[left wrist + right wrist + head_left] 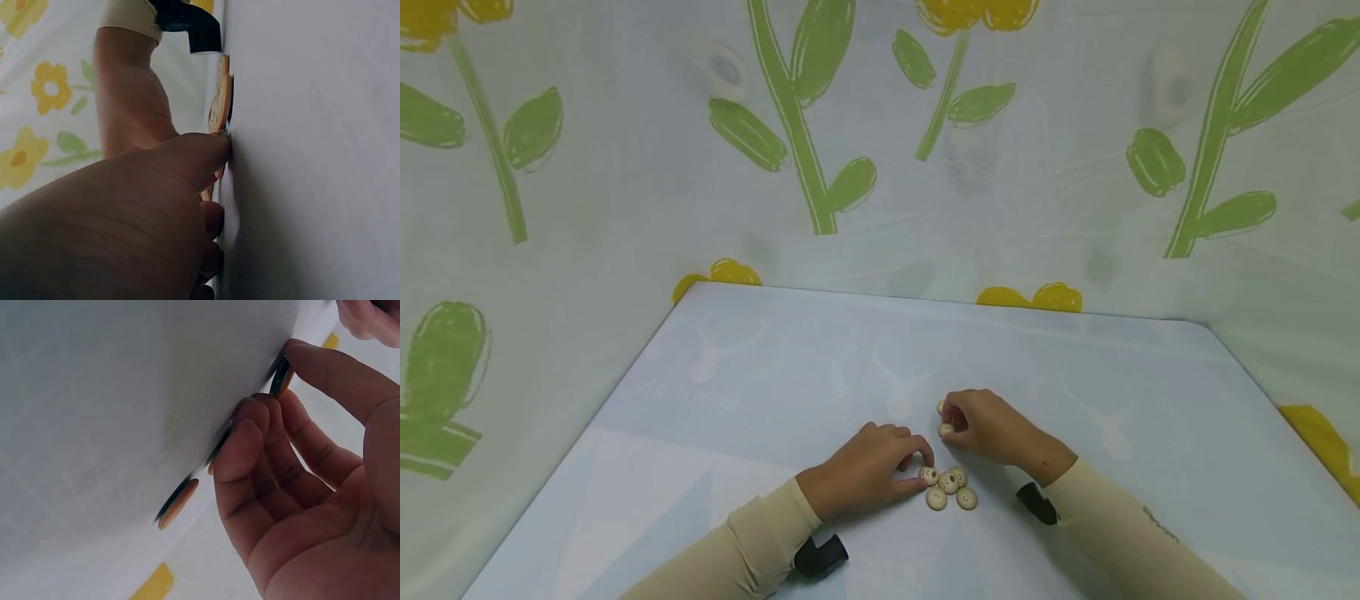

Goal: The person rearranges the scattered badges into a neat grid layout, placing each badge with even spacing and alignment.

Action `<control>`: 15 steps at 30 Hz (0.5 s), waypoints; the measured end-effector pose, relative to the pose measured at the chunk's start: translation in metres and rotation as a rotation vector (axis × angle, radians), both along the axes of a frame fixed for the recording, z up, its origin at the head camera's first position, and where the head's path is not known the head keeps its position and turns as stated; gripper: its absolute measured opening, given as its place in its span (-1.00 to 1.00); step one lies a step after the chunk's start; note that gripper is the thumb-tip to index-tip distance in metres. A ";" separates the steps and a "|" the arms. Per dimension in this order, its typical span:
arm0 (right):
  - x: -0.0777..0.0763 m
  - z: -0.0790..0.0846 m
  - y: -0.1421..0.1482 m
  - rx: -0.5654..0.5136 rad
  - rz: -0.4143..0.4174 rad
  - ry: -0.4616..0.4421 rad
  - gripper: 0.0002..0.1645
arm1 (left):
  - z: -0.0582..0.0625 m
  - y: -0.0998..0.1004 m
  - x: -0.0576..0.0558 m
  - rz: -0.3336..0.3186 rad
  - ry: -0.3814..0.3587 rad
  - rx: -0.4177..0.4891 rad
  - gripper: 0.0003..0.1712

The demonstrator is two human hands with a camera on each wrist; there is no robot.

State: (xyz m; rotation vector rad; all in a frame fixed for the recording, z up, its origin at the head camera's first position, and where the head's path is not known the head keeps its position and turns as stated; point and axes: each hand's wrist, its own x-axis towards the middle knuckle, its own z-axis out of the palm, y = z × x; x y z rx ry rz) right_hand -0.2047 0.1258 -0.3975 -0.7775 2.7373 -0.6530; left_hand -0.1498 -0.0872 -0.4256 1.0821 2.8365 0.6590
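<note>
Several small round wooden discs with dark printed marks lie on the white tabletop. My left hand [872, 468] pinches the leftmost disc [929, 475] of a close cluster between thumb and index finger. In that cluster, a middle disc [948, 482] overlaps its neighbours, and two more lie at the front. Farther back, my right hand [988, 425] holds a wooden disc [946, 429] by its edges, low over the table. Another disc [940, 407] shows just behind it, partly covered by the fingers. In the right wrist view, a disc [178, 503] lies flat beyond the curled fingers.
The pale tabletop [820, 350] carries faint deer prints and ends at a straight back edge. A white curtain with green leaves and yellow flowers [865, 267] hangs behind and beside it. Black straps [820, 557] sit at both wrists under beige sleeves [752, 533].
</note>
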 end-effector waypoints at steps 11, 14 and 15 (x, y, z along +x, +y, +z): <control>0.000 0.000 0.000 -0.012 0.010 -0.005 -0.85 | 0.000 0.000 -0.001 0.004 -0.002 -0.008 -0.78; -0.001 0.001 -0.001 -0.010 0.009 -0.010 -0.85 | -0.001 0.000 -0.001 0.010 -0.003 -0.013 -0.77; -0.001 0.001 -0.001 -0.010 0.008 -0.013 -0.85 | -0.001 0.000 -0.001 0.012 -0.003 -0.015 -0.77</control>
